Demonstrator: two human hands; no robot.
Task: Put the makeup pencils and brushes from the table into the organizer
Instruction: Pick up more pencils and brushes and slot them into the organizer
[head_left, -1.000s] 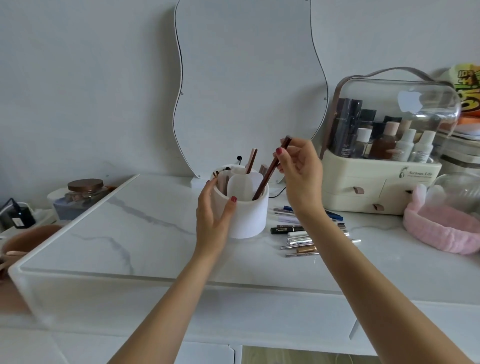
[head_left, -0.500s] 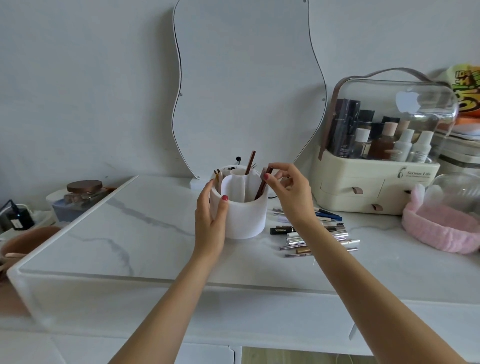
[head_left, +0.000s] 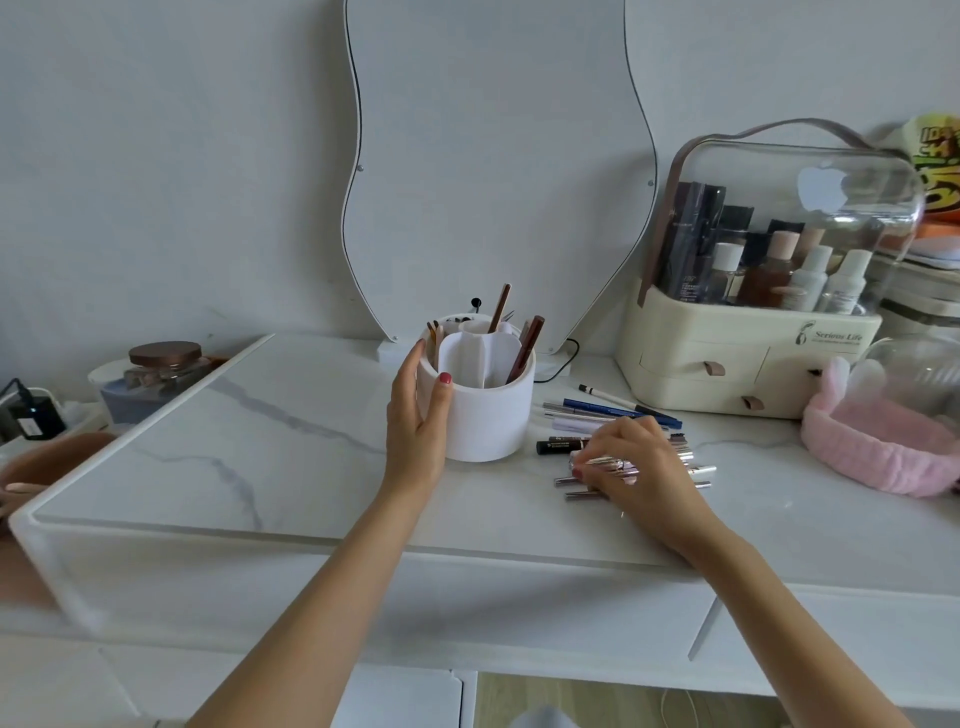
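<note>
Two hands: both at work on the white marble-look bench, one bracing, one picking.
Left hand: its grip is wrapped loosely around the left wall of the white round divided plastic organizer, thumb on the front, fingers curled behind; it steadies the pot and holds nothing else.
Organizer contents: a brown pencil leans in the right compartment, a thinner brown stick stands at the back, and small tools show at the left rim.
Loose pile: pencils, pens and slim metallic tubes lie just right of the organizer, side by side.
Right hand: palm down on the pile, fingertips pinching at a shiny pinkish tube; whether the grip has closed fully on it cannot be told.
Risk: smooth round tubes lie touching, so a shallow pinch could slip or roll neighbours toward the bench's front edge.
Second risk: a long piece dropped in steeply could tip the light pot if the left hand lets go.
</note>
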